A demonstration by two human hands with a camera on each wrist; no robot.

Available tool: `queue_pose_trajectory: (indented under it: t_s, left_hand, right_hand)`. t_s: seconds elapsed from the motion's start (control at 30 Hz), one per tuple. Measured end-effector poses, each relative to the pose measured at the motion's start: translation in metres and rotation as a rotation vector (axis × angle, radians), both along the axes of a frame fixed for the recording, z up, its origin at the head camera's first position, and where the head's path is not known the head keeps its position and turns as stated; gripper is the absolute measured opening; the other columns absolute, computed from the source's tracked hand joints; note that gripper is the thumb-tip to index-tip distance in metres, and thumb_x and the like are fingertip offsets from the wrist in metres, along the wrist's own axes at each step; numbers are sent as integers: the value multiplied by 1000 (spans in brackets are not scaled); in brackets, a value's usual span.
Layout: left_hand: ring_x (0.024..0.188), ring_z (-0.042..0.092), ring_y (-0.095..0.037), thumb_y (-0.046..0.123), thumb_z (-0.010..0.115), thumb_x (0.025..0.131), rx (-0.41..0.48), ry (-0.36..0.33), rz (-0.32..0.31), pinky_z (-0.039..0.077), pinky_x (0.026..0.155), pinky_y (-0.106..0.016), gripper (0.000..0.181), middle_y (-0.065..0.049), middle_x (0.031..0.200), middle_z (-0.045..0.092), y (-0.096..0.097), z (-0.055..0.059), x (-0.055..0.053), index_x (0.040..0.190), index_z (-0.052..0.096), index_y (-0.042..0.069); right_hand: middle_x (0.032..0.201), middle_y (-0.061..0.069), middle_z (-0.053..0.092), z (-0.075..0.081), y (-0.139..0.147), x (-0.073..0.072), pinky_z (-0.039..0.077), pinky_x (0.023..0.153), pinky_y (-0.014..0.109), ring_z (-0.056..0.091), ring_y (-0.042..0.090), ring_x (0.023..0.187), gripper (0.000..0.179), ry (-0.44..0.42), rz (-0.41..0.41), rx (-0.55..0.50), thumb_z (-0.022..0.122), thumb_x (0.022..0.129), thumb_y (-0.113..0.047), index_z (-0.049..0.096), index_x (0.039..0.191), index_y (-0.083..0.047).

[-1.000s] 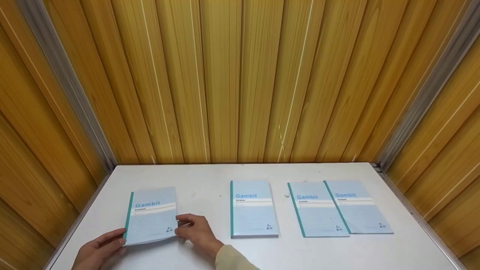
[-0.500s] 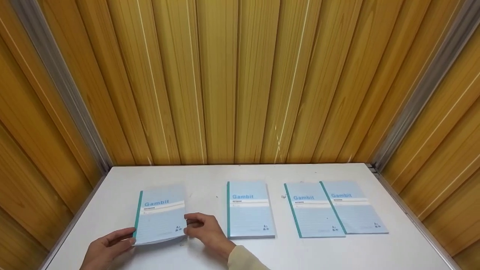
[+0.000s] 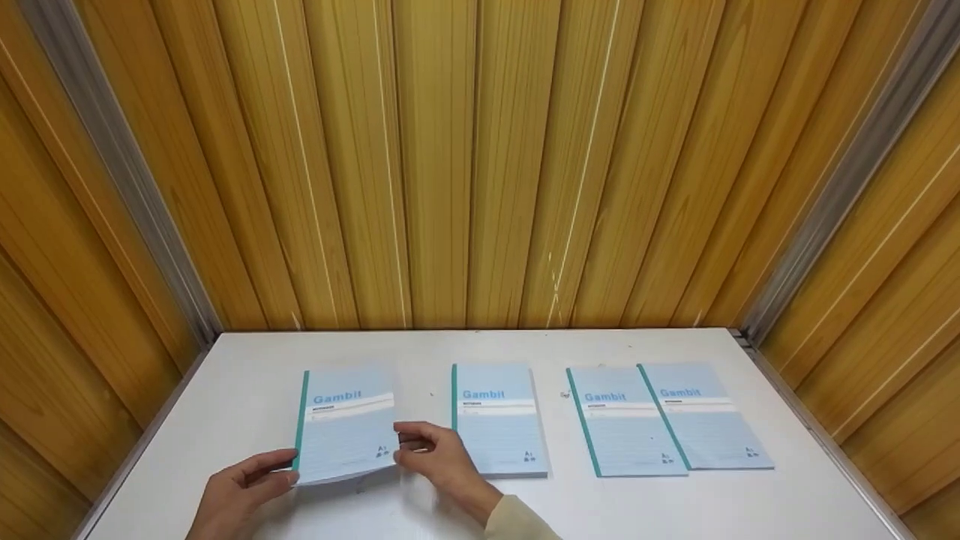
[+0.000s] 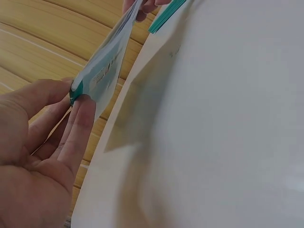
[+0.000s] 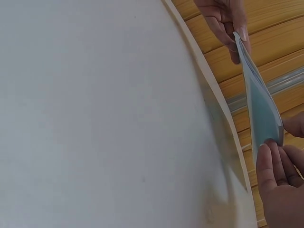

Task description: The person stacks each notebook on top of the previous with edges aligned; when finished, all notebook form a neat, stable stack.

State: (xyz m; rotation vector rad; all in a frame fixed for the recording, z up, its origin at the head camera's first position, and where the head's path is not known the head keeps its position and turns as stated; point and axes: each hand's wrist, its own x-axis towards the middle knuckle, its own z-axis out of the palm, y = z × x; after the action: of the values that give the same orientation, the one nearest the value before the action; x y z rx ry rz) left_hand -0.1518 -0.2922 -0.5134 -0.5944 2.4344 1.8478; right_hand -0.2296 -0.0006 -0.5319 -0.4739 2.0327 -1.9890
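Note:
A light blue notebook (image 3: 345,427) with a green spine and "Gambit" on its cover is held off the table between both hands. My left hand (image 3: 244,487) pinches its spine edge near the lower corner. On the opposite edge, my right hand (image 3: 442,457) grips it between thumb and fingers. In the left wrist view the notebook (image 4: 107,66) is seen edge-on, apart from the tabletop, with a shadow below it. The right wrist view shows its underside (image 5: 261,109), with fingers beneath. Just right of my right hand lies a thicker notebook stack (image 3: 499,420), its lower left part hidden by that hand.
Two more notebooks lie on the right side of the white table (image 3: 600,510): one notebook (image 3: 630,435) touches or slightly underlies the other notebook (image 3: 712,427). Wood-patterned walls (image 3: 435,165) enclose the table's back and sides.
Both hands have carried the notebook to the right, closer to the stack in the middle. The other notebooks stay in place; the head view has shifted slightly.

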Motion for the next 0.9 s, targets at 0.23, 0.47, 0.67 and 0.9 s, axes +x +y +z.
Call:
queue_pose_trajectory:
  t_s: [0.23, 0.47, 0.67, 0.9]
  left_hand:
    - [108, 71, -26, 14, 87, 89, 8, 50, -21, 63, 87, -30, 46, -17, 132, 71, 20, 1, -4, 130, 73, -1]
    - [102, 72, -25, 9, 87, 88, 42, 104, -18, 63, 83, -28, 41, -15, 125, 74, 43, 0, -11, 126, 75, -1]
    - [100, 71, -24, 3, 87, 87, 84, 127, -18, 62, 82, -27, 37, -12, 121, 74, 60, 0, -18, 122, 76, -2]
    - [98, 71, -24, 1, 86, 86, 119, 148, -47, 62, 80, -26, 35, -9, 116, 76, 81, -1, -24, 119, 77, -2]
  right_hand:
    - [114, 7, 74, 2, 21, 2, 58, 86, 24, 68, 19, 102, 40, 31, -38, 7, 78, 90, 1, 72, 129, 2]
    - [114, 6, 73, 7, 44, 7, 58, 87, 22, 67, 20, 105, 41, 17, -67, 31, 80, 90, -4, 73, 130, -1]
    - [118, 7, 72, 11, 61, 7, 60, 87, 24, 67, 24, 108, 42, 40, -81, 58, 79, 92, -5, 70, 133, 1]
    - [124, 10, 71, 13, 85, 7, 59, 90, 24, 66, 28, 112, 44, 72, -82, 62, 79, 94, -6, 68, 136, 2]
